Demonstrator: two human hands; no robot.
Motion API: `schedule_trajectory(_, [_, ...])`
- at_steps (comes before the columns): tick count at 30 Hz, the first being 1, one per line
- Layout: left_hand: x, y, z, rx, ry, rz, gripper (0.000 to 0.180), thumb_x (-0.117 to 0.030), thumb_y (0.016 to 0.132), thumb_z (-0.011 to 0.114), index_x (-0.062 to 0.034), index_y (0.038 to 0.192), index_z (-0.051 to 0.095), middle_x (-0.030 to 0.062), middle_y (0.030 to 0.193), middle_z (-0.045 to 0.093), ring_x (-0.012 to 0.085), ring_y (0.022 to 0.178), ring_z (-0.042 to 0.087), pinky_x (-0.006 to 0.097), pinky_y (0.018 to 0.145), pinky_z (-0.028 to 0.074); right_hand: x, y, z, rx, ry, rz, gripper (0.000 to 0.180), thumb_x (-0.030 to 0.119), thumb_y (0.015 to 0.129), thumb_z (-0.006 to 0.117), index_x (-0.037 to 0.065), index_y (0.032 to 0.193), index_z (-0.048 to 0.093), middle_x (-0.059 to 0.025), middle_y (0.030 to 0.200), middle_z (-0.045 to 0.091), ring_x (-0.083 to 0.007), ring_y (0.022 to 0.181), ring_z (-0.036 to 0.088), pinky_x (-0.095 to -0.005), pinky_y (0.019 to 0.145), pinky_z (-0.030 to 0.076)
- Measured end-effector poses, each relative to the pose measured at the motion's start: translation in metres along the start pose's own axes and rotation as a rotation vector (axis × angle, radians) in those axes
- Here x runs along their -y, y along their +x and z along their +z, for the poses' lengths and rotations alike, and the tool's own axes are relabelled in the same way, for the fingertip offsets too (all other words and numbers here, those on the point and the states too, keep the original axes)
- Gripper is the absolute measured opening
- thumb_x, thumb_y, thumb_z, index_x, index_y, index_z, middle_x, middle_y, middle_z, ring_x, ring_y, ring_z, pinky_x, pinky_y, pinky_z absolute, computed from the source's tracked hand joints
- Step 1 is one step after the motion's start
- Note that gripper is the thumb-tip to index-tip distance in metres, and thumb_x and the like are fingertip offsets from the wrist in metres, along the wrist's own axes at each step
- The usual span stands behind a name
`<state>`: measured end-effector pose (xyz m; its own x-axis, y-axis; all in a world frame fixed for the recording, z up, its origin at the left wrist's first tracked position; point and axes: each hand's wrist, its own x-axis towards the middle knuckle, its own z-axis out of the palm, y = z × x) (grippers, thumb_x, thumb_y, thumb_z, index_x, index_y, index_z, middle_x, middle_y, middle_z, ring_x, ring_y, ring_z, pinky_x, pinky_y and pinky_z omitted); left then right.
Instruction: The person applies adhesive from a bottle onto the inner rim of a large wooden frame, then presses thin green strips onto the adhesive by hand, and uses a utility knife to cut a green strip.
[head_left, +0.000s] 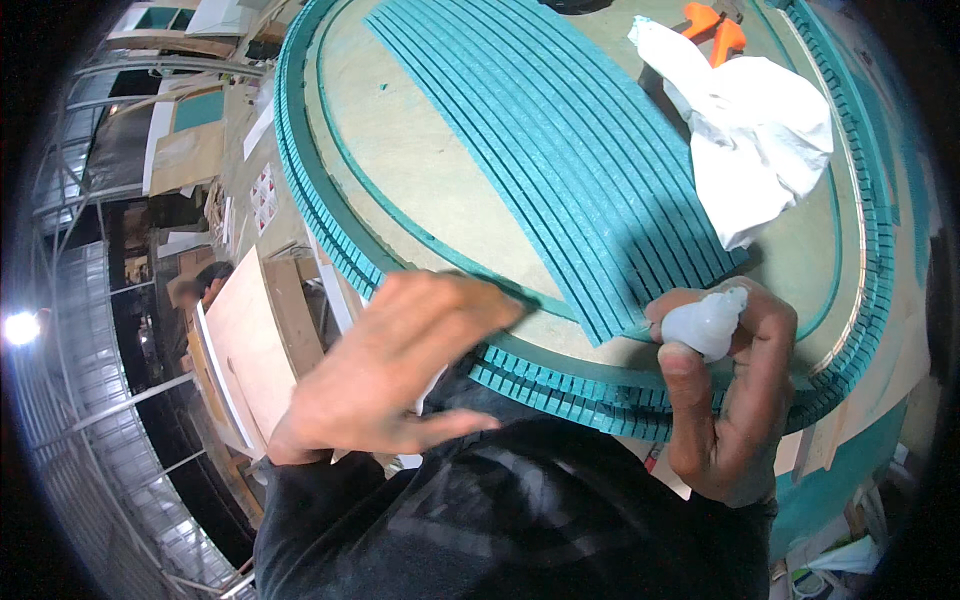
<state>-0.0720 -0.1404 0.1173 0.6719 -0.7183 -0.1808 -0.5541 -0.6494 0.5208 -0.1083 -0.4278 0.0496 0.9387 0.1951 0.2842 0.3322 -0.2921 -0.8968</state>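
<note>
- While the right hand [735, 400] pinches the white bottle [703, 328] between thumb and fingers by the board's near edge, too hard a squeeze could push out a drip, if it holds liquid; the near end of the slats [560, 150] lies just beside it.
- Since the slats run across the board [400, 140] from the far edge toward the near one, with no clamp visible on them, a knock from the right hand's knuckles could turn them askew.
- The left hand [395, 365] is over the near left edge, fingers bent together and thumb spread away; a hasty sweep there could catch the slotted rim [330, 225] and bend or snap its small teeth.
- The white sheet [765, 145] overlaps the right side of the slats; pulling it carelessly could drag them along, or it could stick if anything there is wet.
- The dark clothing [520, 510] comes close to the rim's near edge, so leaning in could rub it.
- Motion blurs the left hand: I cannot tell whether its fingertips touch the board or hold something small.
- The right hand's fingers hide part of the bottle, so its contents and whether the tip is open stay unclear.
- The orange handles [728, 42] are partly covered by the sheet, their tool hard to identify, and the board's far edge is cut off.
</note>
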Motion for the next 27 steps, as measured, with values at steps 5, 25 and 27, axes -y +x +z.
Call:
schedule_trajectory(5, [-0.015,-0.003,0.019,-0.151,-0.128,-0.235,0.082,-0.029,0.062,0.1,-0.0035,0.13,0.062,0.0149,0.125,0.064,0.0285,0.118,0.063,0.042,0.099,0.05,-0.003,0.0,0.001,-0.014,-0.032,-0.039,0.036,0.024,0.107,0.06,-0.004,0.124,0.044,-0.0185,0.101,0.063,-0.0236,0.081,0.07,-0.0372,0.069,0.056])
schedule_trajectory(25, [0.009,-0.006,0.042,-0.212,0.021,0.118,0.046,-0.007,0.069,0.074,-0.0009,0.113,0.066,0.0138,0.106,0.062,0.0327,0.097,0.062,0.043,0.084,0.051,0.006,0.002,0.009,-0.013,-0.11,0.064,0.035,0.024,0.108,0.058,-0.001,0.129,0.045,-0.0215,0.092,0.07,-0.0338,0.084,0.077,-0.0418,0.069,0.06])
schedule_trajectory(27, [0.01,-0.005,0.042,-0.234,0.019,0.132,0.046,-0.009,0.068,0.075,-0.0014,0.113,0.066,0.0137,0.106,0.063,0.0325,0.096,0.062,0.042,0.083,0.051,0.004,0.001,0.011,-0.057,-0.084,0.027,0.036,0.025,0.108,0.058,-0.001,0.13,0.045,-0.0229,0.092,0.071,-0.0339,0.084,0.077,-0.042,0.069,0.06])
